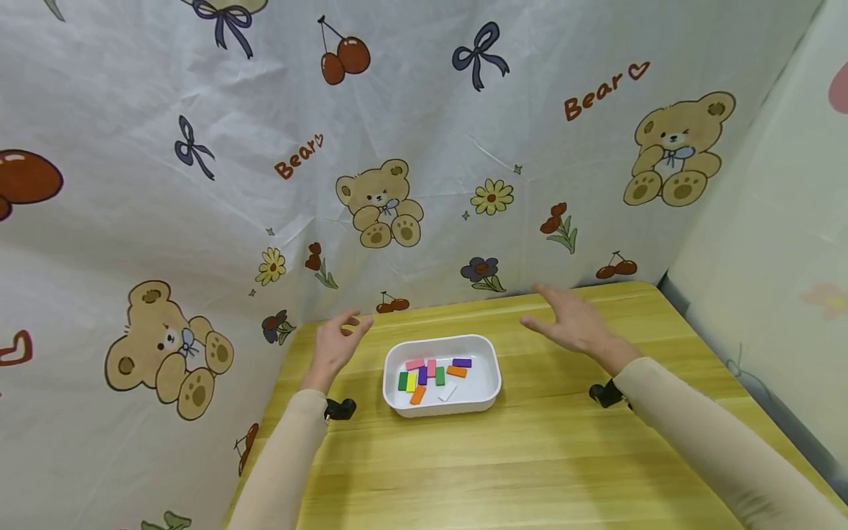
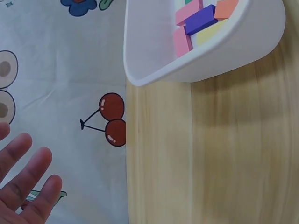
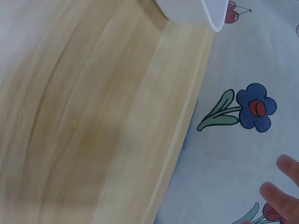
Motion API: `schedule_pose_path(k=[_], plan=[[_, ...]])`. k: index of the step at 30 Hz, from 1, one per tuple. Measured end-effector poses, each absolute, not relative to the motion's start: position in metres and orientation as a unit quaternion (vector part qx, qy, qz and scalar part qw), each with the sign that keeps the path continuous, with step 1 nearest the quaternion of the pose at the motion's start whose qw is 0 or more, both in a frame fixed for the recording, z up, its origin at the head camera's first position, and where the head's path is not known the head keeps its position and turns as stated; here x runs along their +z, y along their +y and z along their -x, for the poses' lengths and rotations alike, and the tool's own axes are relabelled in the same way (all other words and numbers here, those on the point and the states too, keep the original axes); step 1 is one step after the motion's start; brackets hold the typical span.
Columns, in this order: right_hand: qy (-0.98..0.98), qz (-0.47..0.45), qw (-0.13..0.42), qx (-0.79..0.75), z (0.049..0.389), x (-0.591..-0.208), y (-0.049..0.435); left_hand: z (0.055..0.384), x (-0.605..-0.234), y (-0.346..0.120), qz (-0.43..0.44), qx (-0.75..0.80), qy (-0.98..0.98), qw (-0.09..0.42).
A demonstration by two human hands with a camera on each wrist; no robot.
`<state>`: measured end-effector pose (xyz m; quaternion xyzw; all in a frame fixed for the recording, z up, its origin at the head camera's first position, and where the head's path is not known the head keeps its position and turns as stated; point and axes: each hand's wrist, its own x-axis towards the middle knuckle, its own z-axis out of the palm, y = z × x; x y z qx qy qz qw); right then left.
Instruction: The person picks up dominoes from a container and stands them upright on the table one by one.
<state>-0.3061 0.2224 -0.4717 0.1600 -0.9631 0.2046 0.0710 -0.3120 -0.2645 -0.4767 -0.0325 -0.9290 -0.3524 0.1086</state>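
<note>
A white plastic tray (image 1: 490,401) stands on the wooden table, holding several small rectangular blocks in pink, purple, green, yellow, orange and white. Among them are an orange block (image 1: 456,372) and a white block (image 1: 447,391). To the tray's left, my left hand (image 1: 336,346) hovers with loosely bent fingers and nothing in it. On the other side, my right hand (image 1: 573,322) is held in the air, fingers extended, touching nothing. In the left wrist view, a purple block (image 2: 201,19) lies against pink ones inside the tray. The right wrist view shows only a corner of the tray (image 3: 191,11).
The wooden table (image 1: 464,471) reaches back to a white cloth (image 1: 411,96) printed with bears, cherries, bows and flowers. A second pale cloth (image 1: 775,243) hangs along the right side. Black wrist camera mounts (image 1: 341,409) sit at both cuffs.
</note>
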Motion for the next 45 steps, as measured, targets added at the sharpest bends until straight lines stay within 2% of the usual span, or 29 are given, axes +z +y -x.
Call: schedule_pose_path(k=[26,45], plan=[[-0.953,-0.162,0.069,0.248,0.299,-0.494,0.207,0.306,-0.503,-0.251,0.014,-0.373,-0.921,0.115],[-0.951,-0.152,0.053,0.265,0.295,-0.496,0.198,0.302,-0.523,-0.246,-0.008,-0.4,-0.911,0.096]])
